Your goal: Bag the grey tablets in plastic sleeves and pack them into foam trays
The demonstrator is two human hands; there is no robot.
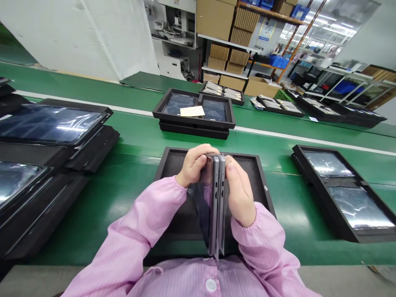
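Observation:
Two grey tablets (pixel 216 206) stand on edge, pressed back to back, held upright in front of my chest. My left hand (pixel 194 165) is closed around their left side near the top. My right hand (pixel 239 189) is closed on their right side, thumb along the edge. A loose clear film hangs off the left tablet's face. Below my hands lies an empty black tray (pixel 262 177) on the green conveyor belt (pixel 130 185). Both arms wear pink striped sleeves.
Stacked black trays with film-covered tablets (pixel 46 123) crowd the left. A black tray with two tablets (pixel 343 189) lies at the right. Another stacked tray with a paper slip (pixel 194 113) sits across the belt. More trays, shelves and cardboard boxes (pixel 216 16) stand behind.

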